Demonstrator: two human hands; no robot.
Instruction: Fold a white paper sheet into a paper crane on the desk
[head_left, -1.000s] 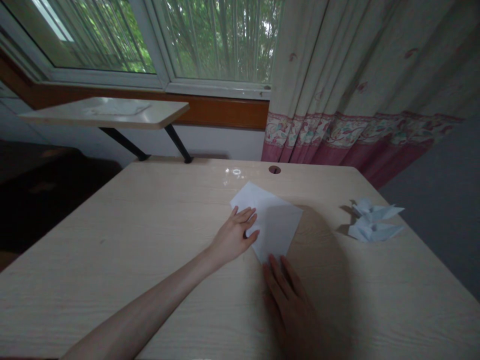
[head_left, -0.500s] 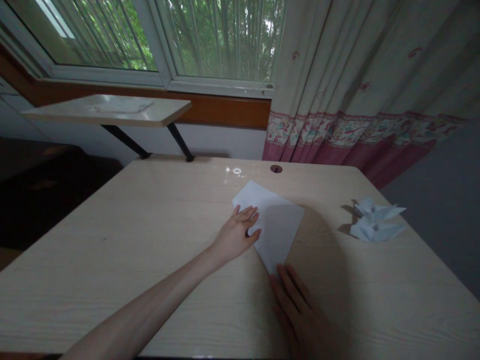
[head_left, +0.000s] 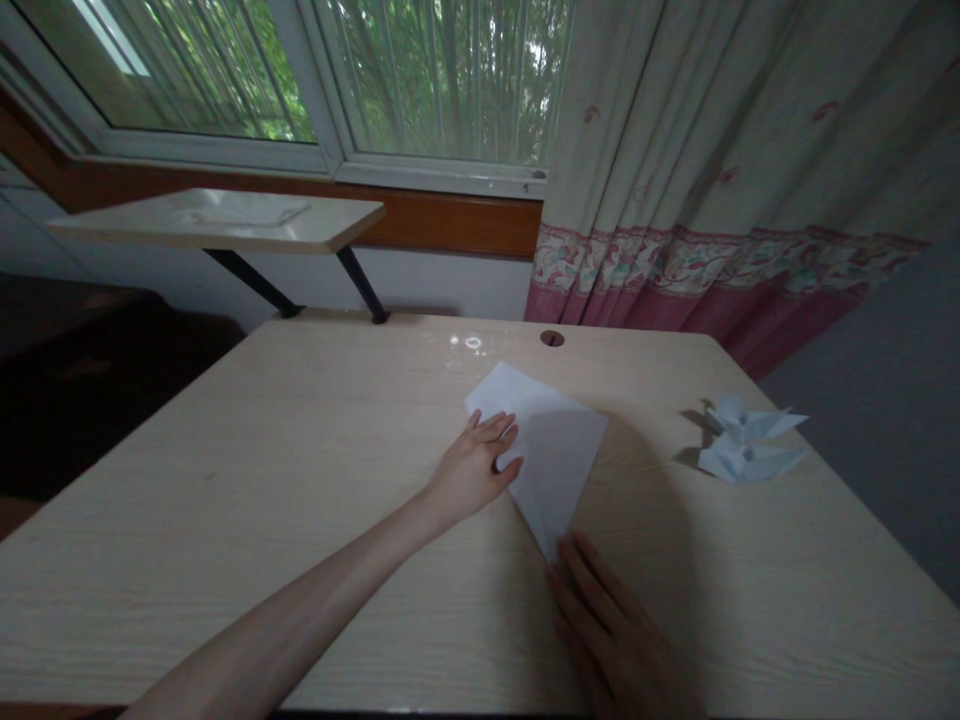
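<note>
A white folded sheet of paper (head_left: 551,450) lies on the pale wooden table (head_left: 300,480), a little right of centre. My left hand (head_left: 474,468) rests flat on the paper's left edge, fingers stretched out and pressing it down. My right hand (head_left: 607,625) lies flat on the table in shadow, fingers extended, their tips touching the paper's near corner. Neither hand grips anything.
Folded white paper figures (head_left: 746,445) sit near the table's right edge. A round cable hole (head_left: 552,338) is at the table's far side. A smaller raised tabletop (head_left: 217,220) stands beyond on the left, under the window. A patterned curtain (head_left: 720,170) hangs on the right.
My right hand has slid back toward me along the paper, from over its near edge down to the near corner. My left hand has stayed in place.
</note>
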